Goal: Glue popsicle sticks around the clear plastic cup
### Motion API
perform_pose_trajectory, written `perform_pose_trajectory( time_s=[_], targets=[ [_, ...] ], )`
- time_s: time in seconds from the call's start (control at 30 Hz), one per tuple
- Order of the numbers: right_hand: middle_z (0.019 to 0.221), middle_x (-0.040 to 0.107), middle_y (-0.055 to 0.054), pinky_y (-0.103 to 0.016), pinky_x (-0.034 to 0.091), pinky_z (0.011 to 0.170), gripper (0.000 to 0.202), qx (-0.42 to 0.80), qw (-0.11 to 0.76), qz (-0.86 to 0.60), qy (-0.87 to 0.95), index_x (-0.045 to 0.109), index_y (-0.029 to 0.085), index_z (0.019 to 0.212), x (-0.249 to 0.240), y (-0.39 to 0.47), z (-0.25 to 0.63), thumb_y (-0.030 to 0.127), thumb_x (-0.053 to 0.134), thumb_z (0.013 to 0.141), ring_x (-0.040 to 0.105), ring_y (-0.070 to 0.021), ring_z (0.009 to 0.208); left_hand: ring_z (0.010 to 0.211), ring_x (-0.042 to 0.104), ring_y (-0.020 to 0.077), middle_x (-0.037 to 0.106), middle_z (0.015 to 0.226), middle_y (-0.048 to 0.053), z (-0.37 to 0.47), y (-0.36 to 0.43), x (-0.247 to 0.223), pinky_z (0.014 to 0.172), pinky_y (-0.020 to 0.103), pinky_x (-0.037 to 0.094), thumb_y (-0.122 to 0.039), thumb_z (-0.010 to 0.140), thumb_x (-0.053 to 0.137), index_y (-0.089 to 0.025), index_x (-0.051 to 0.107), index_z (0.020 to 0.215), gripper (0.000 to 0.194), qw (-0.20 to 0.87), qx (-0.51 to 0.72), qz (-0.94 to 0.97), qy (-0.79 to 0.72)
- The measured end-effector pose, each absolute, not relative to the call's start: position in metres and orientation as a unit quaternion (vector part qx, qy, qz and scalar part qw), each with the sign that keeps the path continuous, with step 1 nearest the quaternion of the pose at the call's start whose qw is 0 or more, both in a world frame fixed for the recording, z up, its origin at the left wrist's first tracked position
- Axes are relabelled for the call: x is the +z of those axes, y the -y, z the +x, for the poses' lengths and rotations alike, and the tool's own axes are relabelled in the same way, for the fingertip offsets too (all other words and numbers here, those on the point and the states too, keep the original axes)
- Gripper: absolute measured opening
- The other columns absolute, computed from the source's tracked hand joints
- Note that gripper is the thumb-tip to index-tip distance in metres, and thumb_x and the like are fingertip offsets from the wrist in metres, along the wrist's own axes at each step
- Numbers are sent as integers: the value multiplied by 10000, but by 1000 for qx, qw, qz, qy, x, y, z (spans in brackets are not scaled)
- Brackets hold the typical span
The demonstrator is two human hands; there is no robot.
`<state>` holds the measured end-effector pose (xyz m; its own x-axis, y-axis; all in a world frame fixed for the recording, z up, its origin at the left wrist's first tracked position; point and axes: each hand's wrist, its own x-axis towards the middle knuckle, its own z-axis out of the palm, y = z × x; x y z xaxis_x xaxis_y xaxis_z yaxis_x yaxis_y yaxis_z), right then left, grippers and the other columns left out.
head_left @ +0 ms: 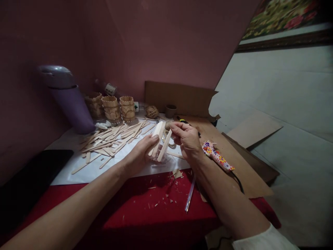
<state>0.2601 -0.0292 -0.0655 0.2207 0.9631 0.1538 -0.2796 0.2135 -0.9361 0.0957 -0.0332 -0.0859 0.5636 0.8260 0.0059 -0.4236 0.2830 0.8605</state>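
My left hand [142,152] is closed around a clear plastic cup [162,154] with wooden craft sticks [156,137] standing side by side along its wall. The fingers behind the cup are hidden. Between thumb and fingertips, my right hand [187,137] pinches a single craft stick [164,146], which slants down against or just in front of the cup; I cannot tell whether they touch. Left of my hands, a loose pile of craft sticks [114,139] lies on white paper [65,173]. A flower-patterned glue gun [218,156] lies right of my right wrist.
Carved-looking wooden cups [127,108], a purple bottle [71,104], a twine ball [152,111] and a small dark pot [170,110] stand behind. A clear glue stick [190,194] and wood scraps lie on red cloth [125,205]. Cardboard [241,177] covers the right side.
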Motion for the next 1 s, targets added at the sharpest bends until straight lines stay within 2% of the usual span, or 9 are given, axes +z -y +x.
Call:
perform_pose_trajectory(
  time_s=[0.23,0.63,1.0],
  targets=[
    [517,485,82,-218,157,430,364,466,668,-411,409,679,168,720,-66,28,261,385,913,545,323,-42,450,654,616,174,684,859,76,96,32,-89,615,332,560,-470,812,771,-159,676,1034,394,765,397,442,-248],
    [534,483,81,-227,155,435,366,466,663,-416,414,682,172,731,-67,27,262,400,909,555,316,-46,461,682,628,186,686,896,88,97,33,-89,601,329,539,-441,820,761,-154,663,1061,388,764,392,444,-256],
    [511,448,90,-234,168,454,364,452,665,-419,422,699,176,724,-69,26,260,413,909,545,285,-51,474,681,624,174,654,886,56,99,33,-93,577,309,534,-465,786,803,-166,610,1142,503,757,387,460,-258]
  ],
)
